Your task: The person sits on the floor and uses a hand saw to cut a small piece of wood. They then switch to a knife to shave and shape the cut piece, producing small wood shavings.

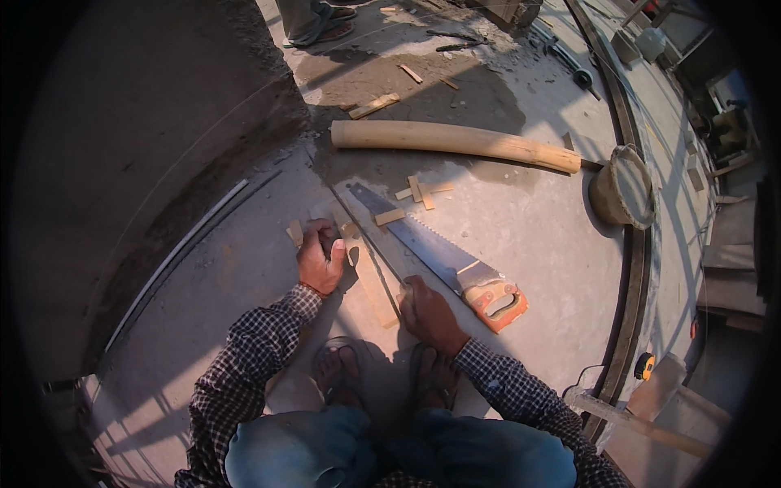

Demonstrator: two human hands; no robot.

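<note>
My right hand is closed round the near end of a long, thin dark strip, which slants away to the far left. Beneath and beside the strip lies a pale flat piece of wood. My left hand is curled by the left edge of that wood, near its far end; what its fingers hold, if anything, is hidden. To the right lies a handsaw with an orange-brown handle, its toothed blade pointing away. A short wood block rests on the blade.
Thin wood pieces lie crossed beyond the saw. A thick pale pole lies across the floor, near a dirty bucket. A yellow tape measure is at right. At left rises a wall. Another person's feet stand far off.
</note>
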